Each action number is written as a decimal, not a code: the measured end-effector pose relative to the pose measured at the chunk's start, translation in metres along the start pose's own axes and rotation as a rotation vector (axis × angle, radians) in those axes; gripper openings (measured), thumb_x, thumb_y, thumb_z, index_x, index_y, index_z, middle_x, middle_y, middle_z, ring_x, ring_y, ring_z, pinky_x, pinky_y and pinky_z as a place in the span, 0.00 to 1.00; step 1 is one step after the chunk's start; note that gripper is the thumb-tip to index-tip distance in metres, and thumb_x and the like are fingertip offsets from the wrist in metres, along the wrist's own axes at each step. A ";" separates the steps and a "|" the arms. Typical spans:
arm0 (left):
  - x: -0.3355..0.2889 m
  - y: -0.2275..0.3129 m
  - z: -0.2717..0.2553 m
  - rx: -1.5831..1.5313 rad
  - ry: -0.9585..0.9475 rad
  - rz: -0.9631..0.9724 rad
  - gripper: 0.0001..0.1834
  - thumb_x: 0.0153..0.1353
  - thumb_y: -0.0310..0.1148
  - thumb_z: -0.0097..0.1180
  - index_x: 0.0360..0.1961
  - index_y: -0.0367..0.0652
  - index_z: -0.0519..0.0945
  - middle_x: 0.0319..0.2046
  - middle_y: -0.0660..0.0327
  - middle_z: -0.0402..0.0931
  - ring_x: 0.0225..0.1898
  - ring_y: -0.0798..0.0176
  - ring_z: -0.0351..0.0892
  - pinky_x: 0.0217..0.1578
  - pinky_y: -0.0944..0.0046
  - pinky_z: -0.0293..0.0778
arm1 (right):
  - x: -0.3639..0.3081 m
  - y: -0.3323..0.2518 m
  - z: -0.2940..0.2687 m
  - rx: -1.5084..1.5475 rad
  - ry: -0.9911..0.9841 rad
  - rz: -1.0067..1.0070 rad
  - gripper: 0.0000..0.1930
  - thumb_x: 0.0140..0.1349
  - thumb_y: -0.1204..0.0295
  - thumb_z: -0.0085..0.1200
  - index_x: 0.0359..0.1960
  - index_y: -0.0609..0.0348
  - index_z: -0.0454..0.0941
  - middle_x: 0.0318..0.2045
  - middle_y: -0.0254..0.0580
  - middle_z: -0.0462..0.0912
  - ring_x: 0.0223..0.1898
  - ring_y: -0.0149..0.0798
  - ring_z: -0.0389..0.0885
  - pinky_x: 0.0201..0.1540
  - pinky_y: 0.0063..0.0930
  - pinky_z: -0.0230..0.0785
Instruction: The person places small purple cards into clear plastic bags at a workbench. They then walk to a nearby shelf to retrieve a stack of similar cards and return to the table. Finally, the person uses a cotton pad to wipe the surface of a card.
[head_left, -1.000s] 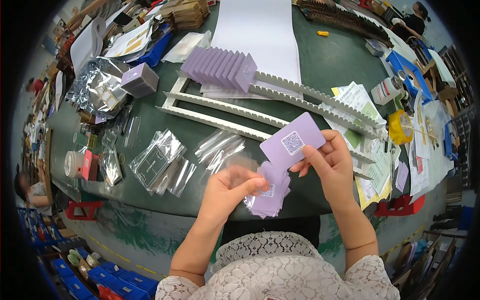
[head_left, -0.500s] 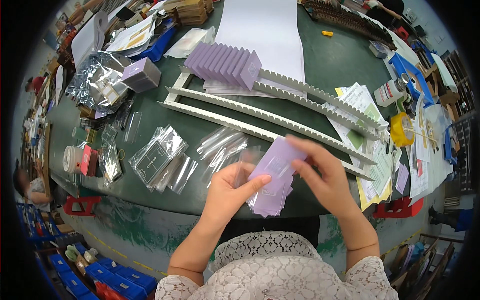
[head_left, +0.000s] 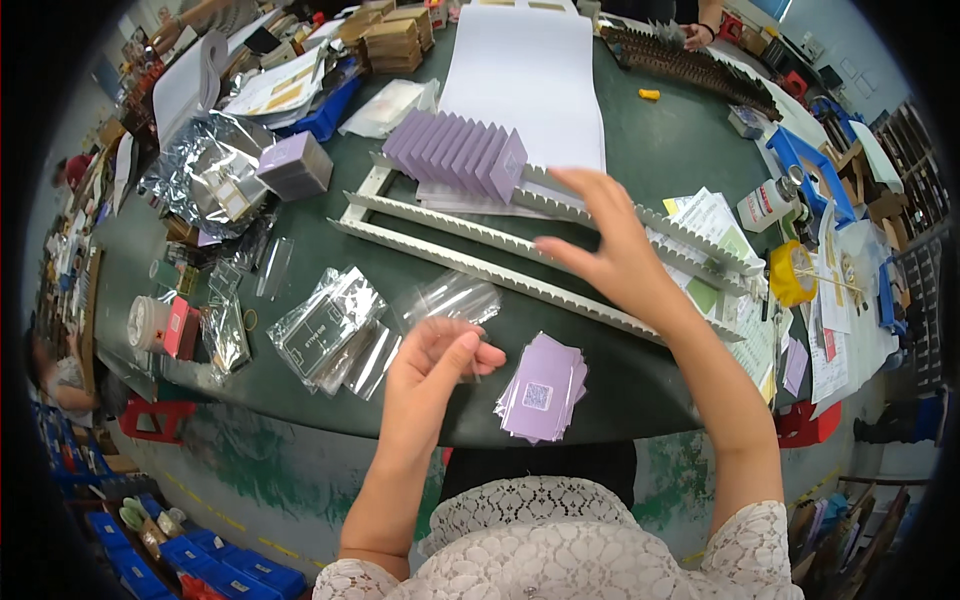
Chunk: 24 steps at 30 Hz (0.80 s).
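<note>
A messy pile of purple cards in clear sleeves (head_left: 543, 385) lies at the table's near edge, a square printed code on the top one. Just left of it, my left hand (head_left: 430, 370) is closed, thumb pressed to curled fingers; whatever they hold, if anything, cannot be made out. My right hand (head_left: 615, 245) is raised over the notched metal rack (head_left: 470, 252), thumb and fingers spread with nothing between them. Several purple cards (head_left: 450, 152) lean in a row in the rack's far rails. Loose clear sleeves (head_left: 455, 298) lie beyond my left hand.
Left of the sleeves sits a stack of bagged dark cards (head_left: 325, 330). A purple card block (head_left: 295, 165) stands near crumpled silver film (head_left: 205, 170). White paper sheets (head_left: 525, 75) lie behind the rack. At right are a yellow tape roll (head_left: 790, 273) and a white bottle (head_left: 766, 203).
Both hands have let go of the purple card they held over the pile. My right hand has moved up and away to the rack; my left has drawn slightly left, off the pile.
</note>
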<state>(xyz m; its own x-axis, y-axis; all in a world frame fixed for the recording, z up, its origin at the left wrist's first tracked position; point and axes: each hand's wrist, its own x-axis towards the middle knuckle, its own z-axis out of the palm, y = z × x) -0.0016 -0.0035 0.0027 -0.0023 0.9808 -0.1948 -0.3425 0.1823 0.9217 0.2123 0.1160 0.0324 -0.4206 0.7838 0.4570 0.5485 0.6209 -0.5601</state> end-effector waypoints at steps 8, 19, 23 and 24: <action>-0.005 0.004 -0.004 -0.091 -0.057 -0.042 0.10 0.62 0.25 0.55 0.44 0.34 0.73 0.34 0.54 0.80 0.29 0.67 0.79 0.30 0.71 0.72 | 0.074 0.051 0.043 0.083 -0.112 0.069 0.42 0.47 0.61 0.69 0.64 0.54 0.61 0.61 0.50 0.65 0.63 0.49 0.64 0.64 0.40 0.56; 0.003 -0.005 0.010 -0.047 -0.177 -0.090 0.17 0.62 0.25 0.56 0.51 0.32 0.73 0.35 0.58 0.79 0.31 0.70 0.79 0.32 0.73 0.72 | -0.067 -0.033 0.004 0.408 -0.148 0.064 0.38 0.43 0.78 0.69 0.58 0.53 0.64 0.66 0.53 0.58 0.66 0.48 0.60 0.64 0.39 0.58; 0.002 -0.005 0.016 0.020 -0.128 -0.075 0.15 0.60 0.22 0.57 0.49 0.33 0.74 0.30 0.60 0.79 0.28 0.70 0.79 0.29 0.74 0.71 | -0.083 -0.031 0.000 0.356 -0.032 0.073 0.38 0.46 0.82 0.64 0.62 0.54 0.63 0.64 0.50 0.61 0.63 0.48 0.64 0.62 0.37 0.64; 0.002 -0.004 0.018 0.030 -0.115 -0.066 0.15 0.59 0.22 0.57 0.48 0.33 0.75 0.30 0.61 0.79 0.28 0.70 0.78 0.28 0.74 0.70 | -0.085 -0.032 -0.001 0.354 0.010 0.064 0.37 0.46 0.84 0.63 0.61 0.54 0.64 0.63 0.49 0.61 0.62 0.47 0.66 0.59 0.35 0.67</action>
<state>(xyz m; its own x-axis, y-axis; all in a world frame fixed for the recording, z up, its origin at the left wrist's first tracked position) 0.0166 -0.0011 0.0042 0.1279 0.9677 -0.2172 -0.3100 0.2470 0.9181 0.2310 0.0302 0.0118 -0.3858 0.8220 0.4189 0.2882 0.5387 -0.7917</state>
